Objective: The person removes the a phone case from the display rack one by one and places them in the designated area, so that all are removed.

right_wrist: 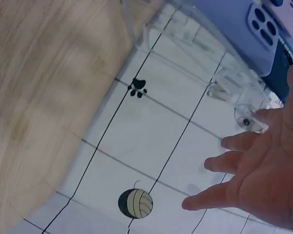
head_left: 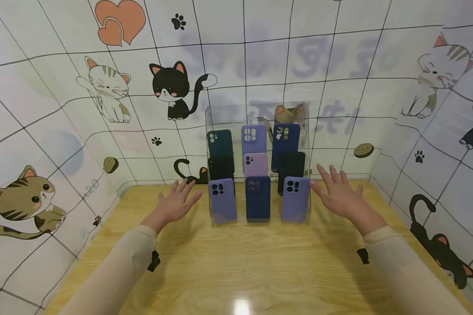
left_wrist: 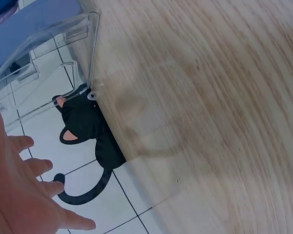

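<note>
A clear tiered stand point(head_left: 239, 210) at the back of the table holds several phone cases in three rows. Its front row has a purple case point(head_left: 223, 201) on the left, a dark blue case point(head_left: 258, 199) in the middle and another purple case point(head_left: 295, 200) on the right. Behind these are black, pink, dark green, purple and blue cases. My left hand point(head_left: 175, 202) is spread beside the stand's left side, holding nothing. On the other side my right hand point(head_left: 340, 196) has its fingers spread, empty, with the thumb close to the right purple case.
The wooden table point(head_left: 236, 262) reaches back to a white wall covering point(head_left: 236, 61) printed with a grid and cartoon cats. The same covering runs along both sides. Black straps point(head_left: 153, 261) hang at both wrists.
</note>
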The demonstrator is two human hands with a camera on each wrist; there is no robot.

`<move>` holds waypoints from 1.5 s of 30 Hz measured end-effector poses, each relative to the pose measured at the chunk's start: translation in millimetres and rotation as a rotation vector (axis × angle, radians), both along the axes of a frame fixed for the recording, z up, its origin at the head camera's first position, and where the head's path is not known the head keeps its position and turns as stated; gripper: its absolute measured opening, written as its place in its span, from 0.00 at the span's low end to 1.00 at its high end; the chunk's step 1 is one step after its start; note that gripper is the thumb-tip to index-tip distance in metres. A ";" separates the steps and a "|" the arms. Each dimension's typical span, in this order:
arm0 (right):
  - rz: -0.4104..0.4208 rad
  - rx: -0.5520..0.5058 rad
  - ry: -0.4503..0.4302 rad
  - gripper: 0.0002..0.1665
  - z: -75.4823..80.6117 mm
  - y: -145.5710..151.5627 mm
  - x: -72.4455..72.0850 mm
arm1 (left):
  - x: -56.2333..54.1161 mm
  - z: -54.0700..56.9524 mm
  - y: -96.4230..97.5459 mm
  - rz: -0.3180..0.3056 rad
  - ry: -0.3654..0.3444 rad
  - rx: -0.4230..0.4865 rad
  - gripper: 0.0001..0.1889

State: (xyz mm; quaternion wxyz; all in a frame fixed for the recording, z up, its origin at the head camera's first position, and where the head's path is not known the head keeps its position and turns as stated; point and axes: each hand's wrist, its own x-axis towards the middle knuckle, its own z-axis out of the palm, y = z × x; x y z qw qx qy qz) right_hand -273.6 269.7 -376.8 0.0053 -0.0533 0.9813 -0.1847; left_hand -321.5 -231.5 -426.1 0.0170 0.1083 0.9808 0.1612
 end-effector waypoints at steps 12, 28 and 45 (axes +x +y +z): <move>0.110 0.024 0.458 0.36 -20.1 -18.6 1.0 | -3.6 -4.7 19.3 -0.079 -0.025 0.104 0.53; 0.238 0.004 0.587 0.33 -52.1 -25.0 1.3 | -10.0 -33.1 41.7 -0.188 -0.182 0.508 0.49; 0.256 -0.350 0.686 0.33 -7.0 -52.2 2.7 | -8.4 -27.8 47.1 -0.137 -0.256 0.572 0.49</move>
